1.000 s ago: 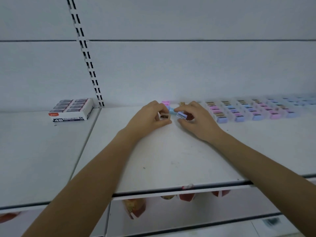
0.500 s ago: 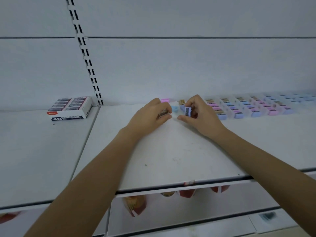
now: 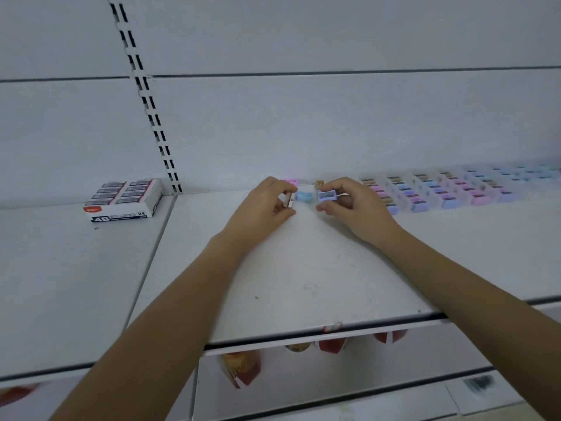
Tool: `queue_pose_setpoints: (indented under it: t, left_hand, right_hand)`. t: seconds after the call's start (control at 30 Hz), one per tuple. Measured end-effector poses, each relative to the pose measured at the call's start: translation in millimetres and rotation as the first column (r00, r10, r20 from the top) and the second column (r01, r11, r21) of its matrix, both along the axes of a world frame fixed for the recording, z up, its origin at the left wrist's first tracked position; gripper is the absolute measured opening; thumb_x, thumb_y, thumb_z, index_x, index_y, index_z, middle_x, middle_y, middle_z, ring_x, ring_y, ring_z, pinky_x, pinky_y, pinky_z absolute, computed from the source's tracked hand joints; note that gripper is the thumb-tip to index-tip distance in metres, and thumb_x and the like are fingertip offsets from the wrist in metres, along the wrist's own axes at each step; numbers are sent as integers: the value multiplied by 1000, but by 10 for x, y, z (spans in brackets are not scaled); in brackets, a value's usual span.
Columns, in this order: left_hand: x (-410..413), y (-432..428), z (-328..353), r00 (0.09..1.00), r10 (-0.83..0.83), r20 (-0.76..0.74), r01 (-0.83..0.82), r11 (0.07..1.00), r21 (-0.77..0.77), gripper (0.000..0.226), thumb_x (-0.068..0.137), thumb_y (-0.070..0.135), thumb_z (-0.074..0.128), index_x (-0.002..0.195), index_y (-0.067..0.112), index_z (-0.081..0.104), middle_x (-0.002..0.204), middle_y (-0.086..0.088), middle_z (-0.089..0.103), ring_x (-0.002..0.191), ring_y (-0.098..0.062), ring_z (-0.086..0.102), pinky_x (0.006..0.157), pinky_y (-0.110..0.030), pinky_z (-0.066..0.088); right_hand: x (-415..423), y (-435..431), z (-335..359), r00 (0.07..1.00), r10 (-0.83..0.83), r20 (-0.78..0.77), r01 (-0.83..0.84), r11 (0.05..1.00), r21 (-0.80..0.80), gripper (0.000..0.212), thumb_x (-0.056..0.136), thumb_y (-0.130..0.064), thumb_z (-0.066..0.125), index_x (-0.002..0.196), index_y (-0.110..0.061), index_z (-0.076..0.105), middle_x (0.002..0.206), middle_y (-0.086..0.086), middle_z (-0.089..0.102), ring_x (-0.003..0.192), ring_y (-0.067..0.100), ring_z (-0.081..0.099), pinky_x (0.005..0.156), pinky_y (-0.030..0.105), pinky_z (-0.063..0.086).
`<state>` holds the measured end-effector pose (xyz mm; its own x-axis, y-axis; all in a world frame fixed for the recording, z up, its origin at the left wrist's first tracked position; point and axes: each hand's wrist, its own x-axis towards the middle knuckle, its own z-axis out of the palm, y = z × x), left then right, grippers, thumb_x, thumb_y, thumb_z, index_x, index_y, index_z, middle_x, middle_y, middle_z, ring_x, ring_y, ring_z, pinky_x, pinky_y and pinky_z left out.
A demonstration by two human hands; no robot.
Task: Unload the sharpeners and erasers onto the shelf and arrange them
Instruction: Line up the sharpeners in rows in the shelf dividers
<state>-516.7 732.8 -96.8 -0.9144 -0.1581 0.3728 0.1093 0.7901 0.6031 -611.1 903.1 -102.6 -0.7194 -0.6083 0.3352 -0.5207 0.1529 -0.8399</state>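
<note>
- The lavender sharpener (image 3: pixel 327 195) is pinched in my right hand (image 3: pixel 353 208), thumb below and forefinger above. Its blade face is turned toward me, and it sits just over the shelf (image 3: pixel 303 268) near the back wall.
- My left hand (image 3: pixel 258 209) has a small metal sharpener (image 3: pixel 290 202) nipped between thumb and fingertips, the other fingers curled in behind.
- Between the two hands, a blue sharpener (image 3: pixel 303 196) lies loose on the shelf. A pink sharpener (image 3: pixel 290 181) peeks out behind my left knuckles, and a tan sharpener (image 3: pixel 319 184) sits at the back.
- The step, as I read it: arranging. I'm sorting loose pieces to extend the display leftward.
- Next I need to set the lavender one down square, face forward, in line with the rows of sharpeners (image 3: pixel 440 192) to my right. These pieces look light, so I'd release it gently and avoid nudging the blue one.
- Pose: both forearms reach forward and converge, wrists low over the shelf, hands near each other but apart.
- Further out, the eraser box (image 3: pixel 124 200) sits on the next bay to the left, well apart. It looks full, so I judge the erasers are not yet unloaded.
- A slotted upright (image 3: pixel 151 117) divides the two bays, and red packets (image 3: pixel 239 369) hang below the shelf edge.
</note>
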Motion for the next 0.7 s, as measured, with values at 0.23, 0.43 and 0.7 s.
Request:
queue_pose_setpoints:
  t: [0.23,0.43,0.7]
  left_hand:
    - [28,163,190,985,91,-149,-94,996,-7,30,78,12,71,95,13,46,75,13,54,69,-17,59,70,-26,47]
    - [-121,644,348,992,79,-99,-93,985,-146,17,86,34,61,92,19,57,75,9,56,64,-3,51,64,-29,43]
    - [-684,1973,457,994,85,-70,-101,957,-270,38,85,49,56,76,15,41,55,8,41,65,-21,46,52,-30,27]
  right_hand:
    - [-3,133,116,940,-28,-341,27,1000,-9,17,79,-3,67,96,-5,66,92,7,56,75,11,56,71,16,46]
    - [-147,793,175,924,17,-382,3,999,52,18,80,-8,69,97,-8,68,85,-1,57,73,-1,53,71,13,43]
    - [-516,2273,236,916,-59,-397,112,988,111,17,79,-11,70,96,-9,69,86,-2,61,71,4,54,69,10,43]
